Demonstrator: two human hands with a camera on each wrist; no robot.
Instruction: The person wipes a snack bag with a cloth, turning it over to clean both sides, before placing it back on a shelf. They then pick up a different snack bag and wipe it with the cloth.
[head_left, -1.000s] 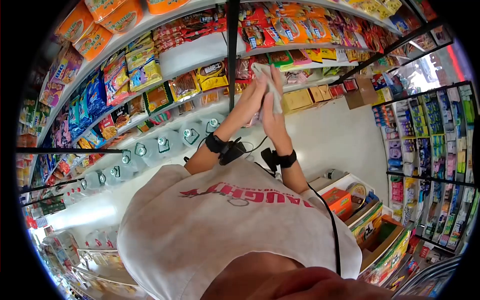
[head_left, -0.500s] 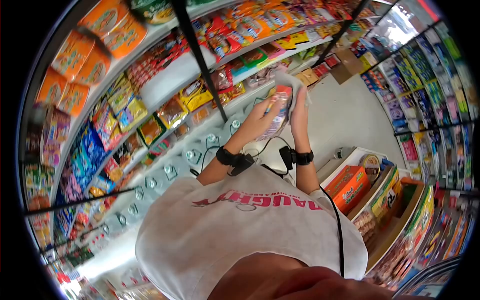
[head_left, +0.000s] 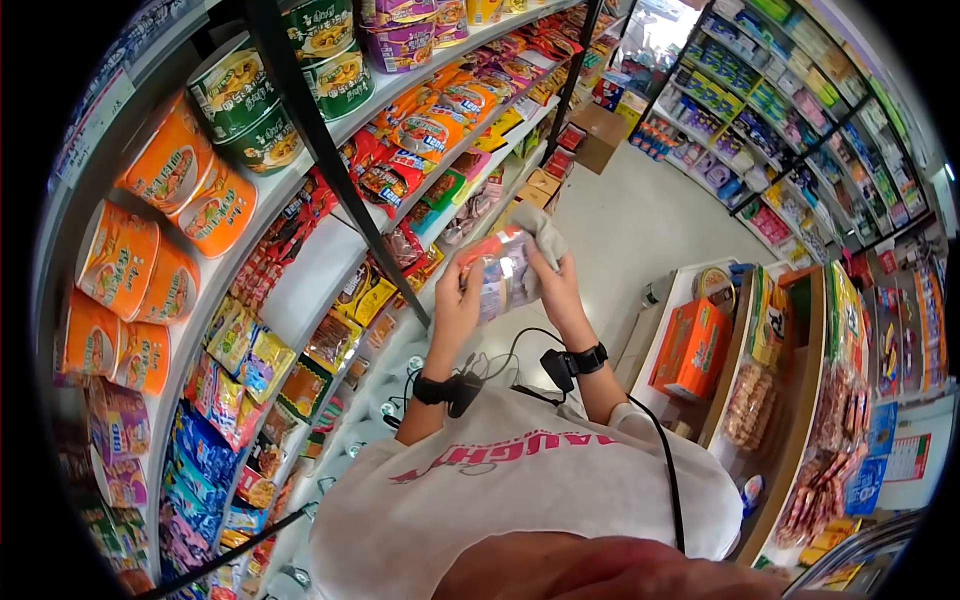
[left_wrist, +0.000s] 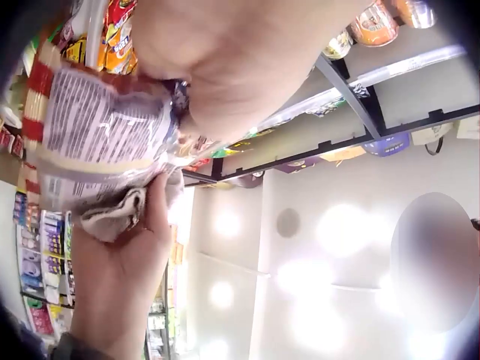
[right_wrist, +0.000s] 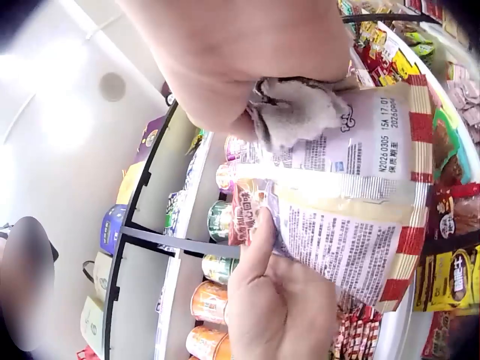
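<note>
A snack bag (head_left: 503,278) with red-and-white striped ends and a pale, text-covered back (right_wrist: 337,232) is held up in front of the chest. My left hand (head_left: 457,308) grips its left side, the thumb lying on the back of the bag. At the opposite side my right hand (head_left: 562,297) holds a grey cloth (head_left: 541,238) bunched against the bag. In the right wrist view the cloth (right_wrist: 296,116) lies on the printed back, under the right hand (right_wrist: 247,52). The left wrist view shows the right thumb pressing along the cloth (left_wrist: 116,217).
Shelves on the left carry orange noodle tubs (head_left: 165,160), green tubs (head_left: 240,95) and bagged snacks (head_left: 430,125). A black shelf post (head_left: 330,150) stands left of the hands. At right are an orange box (head_left: 692,348) and a bin of packaged snacks (head_left: 752,400). Water bottles stand low by the shelf.
The view has swung rightward along the aisle. The bag, hidden behind the hands at first, now faces up between them. The cloth has moved from between the palms to the bag's right edge.
</note>
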